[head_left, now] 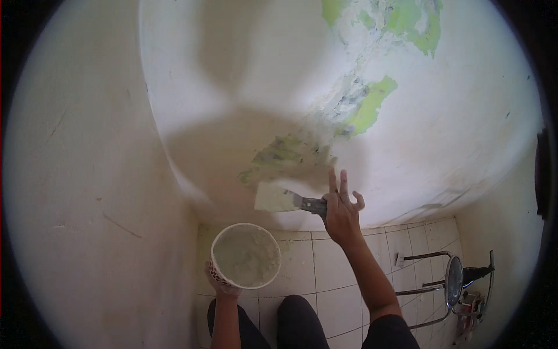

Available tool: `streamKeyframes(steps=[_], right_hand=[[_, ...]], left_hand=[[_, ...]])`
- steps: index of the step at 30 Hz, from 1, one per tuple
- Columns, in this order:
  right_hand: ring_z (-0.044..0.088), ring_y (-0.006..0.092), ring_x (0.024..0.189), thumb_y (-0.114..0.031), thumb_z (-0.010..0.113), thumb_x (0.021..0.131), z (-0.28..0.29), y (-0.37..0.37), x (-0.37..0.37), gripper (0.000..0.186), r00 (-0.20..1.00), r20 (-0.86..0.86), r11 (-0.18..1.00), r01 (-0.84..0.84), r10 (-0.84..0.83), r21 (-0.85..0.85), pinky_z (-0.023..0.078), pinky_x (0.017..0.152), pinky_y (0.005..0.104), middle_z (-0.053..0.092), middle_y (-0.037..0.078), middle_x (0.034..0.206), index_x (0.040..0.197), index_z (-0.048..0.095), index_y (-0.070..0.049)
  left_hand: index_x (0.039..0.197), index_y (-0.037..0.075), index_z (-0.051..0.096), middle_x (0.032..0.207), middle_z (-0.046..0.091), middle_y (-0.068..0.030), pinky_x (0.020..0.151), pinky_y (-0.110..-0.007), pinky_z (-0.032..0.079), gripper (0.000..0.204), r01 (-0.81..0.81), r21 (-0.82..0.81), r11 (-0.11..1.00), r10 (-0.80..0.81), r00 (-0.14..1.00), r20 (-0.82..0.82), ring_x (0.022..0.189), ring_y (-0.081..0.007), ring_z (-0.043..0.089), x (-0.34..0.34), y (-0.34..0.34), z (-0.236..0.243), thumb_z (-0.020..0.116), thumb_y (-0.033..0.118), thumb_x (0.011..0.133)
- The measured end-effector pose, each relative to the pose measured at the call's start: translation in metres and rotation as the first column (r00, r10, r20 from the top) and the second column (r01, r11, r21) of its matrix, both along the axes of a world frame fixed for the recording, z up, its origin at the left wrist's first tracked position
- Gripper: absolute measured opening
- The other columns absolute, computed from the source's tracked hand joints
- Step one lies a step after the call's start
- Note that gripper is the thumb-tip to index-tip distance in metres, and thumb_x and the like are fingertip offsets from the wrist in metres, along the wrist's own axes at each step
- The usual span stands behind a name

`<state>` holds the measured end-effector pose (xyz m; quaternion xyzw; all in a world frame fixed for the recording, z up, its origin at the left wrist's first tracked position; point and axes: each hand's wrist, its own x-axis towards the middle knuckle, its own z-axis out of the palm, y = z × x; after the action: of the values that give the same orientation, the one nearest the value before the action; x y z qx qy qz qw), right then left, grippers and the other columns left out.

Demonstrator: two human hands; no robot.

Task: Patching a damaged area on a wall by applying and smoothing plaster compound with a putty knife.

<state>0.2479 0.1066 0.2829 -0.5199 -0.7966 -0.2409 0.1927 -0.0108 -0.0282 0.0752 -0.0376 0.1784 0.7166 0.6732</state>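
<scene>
My right hand [343, 215] grips a putty knife [279, 198] by its dark handle, with some fingers stretched out toward the wall. The wide blade, coated in pale paste, points left in front of the wall [459, 104]. A rough band of patchy plaster and flaking green paint [366, 107] runs diagonally up that wall. Lower down, my left hand [224, 285] holds a round white tub [247, 256] of pale grey-white paste by its side and base. The tub's patterned outside shows near my fingers.
A plain side wall [87, 174] rises on the left. Below are my dark-clad legs [299, 320] on a white tiled floor [343, 267]. At the lower right a metal-framed stool [453, 276] lies on its side by the right wall, among other items too small to make out.
</scene>
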Motion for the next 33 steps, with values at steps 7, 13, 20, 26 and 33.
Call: streamKeyframes(steps=[7, 13, 20, 26, 33], right_hand=[[0.027, 0.0110, 0.153, -0.015, 0.047, 0.099, 0.000, 0.055, -0.007, 0.018, 0.945, 0.327, 0.955, -0.095, -0.002, 0.281, 0.004, 0.118, 0.0434, 0.044, 0.005, 0.160, 0.081, 0.049, -0.020], [0.025, 0.0089, 0.153, -0.019, 0.043, 0.101, -0.008, 0.064, -0.007, 0.020, 0.921, 0.381, 0.917, -0.080, -0.082, 0.390, 0.001, 0.121, 0.0444, 0.045, 0.001, 0.159, 0.083, 0.052, -0.021], [0.033, 0.0128, 0.151, -0.017, 0.047, 0.101, -0.010, 0.056, -0.005, 0.016, 0.935, 0.354, 0.945, -0.126, 0.011, 0.302, 0.005, 0.117, 0.0395, 0.049, 0.004, 0.156, 0.085, 0.051, -0.019], [0.031, 0.0109, 0.151, -0.017, 0.046, 0.100, -0.007, 0.059, -0.004, 0.014, 0.941, 0.337, 0.943, -0.093, -0.022, 0.321, 0.003, 0.118, 0.0418, 0.045, 0.002, 0.159, 0.088, 0.053, -0.019], [0.027, 0.0085, 0.152, -0.017, 0.044, 0.101, -0.011, 0.063, -0.006, 0.016, 0.947, 0.319, 0.941, -0.089, -0.022, 0.328, 0.003, 0.118, 0.0416, 0.043, 0.000, 0.161, 0.089, 0.054, -0.019]], left_hand=[[0.150, 0.017, 0.044, 0.149, 0.047, -0.0098, 0.104, -0.055, 0.047, 0.079, -0.017, 0.100, 0.995, 0.041, 0.971, -0.236, 0.131, -0.0340, 0.051, 0.003, 0.007, -0.005, 0.035, 0.072, 0.094], [0.150, 0.014, 0.041, 0.149, 0.046, -0.0097, 0.107, -0.052, 0.047, 0.083, 0.008, 0.114, 0.993, 0.036, 0.928, -0.371, 0.132, -0.0312, 0.051, 0.011, 0.011, -0.001, 0.030, 0.075, 0.095], [0.150, 0.013, 0.041, 0.146, 0.049, -0.0109, 0.107, -0.051, 0.048, 0.082, -0.033, 0.163, 0.986, 0.088, 0.936, -0.342, 0.132, -0.0304, 0.051, 0.015, 0.009, -0.031, 0.031, 0.073, 0.095], [0.149, 0.013, 0.042, 0.145, 0.050, -0.0109, 0.106, -0.051, 0.047, 0.079, 0.069, 0.100, 0.993, -0.059, 0.993, -0.104, 0.131, -0.0295, 0.051, 0.013, 0.009, -0.014, 0.031, 0.071, 0.097], [0.147, 0.014, 0.046, 0.146, 0.049, -0.0105, 0.105, -0.052, 0.047, 0.076, 0.001, 0.083, 0.997, 0.019, 0.971, -0.239, 0.131, -0.0312, 0.052, 0.013, 0.005, -0.022, 0.029, 0.069, 0.097]])
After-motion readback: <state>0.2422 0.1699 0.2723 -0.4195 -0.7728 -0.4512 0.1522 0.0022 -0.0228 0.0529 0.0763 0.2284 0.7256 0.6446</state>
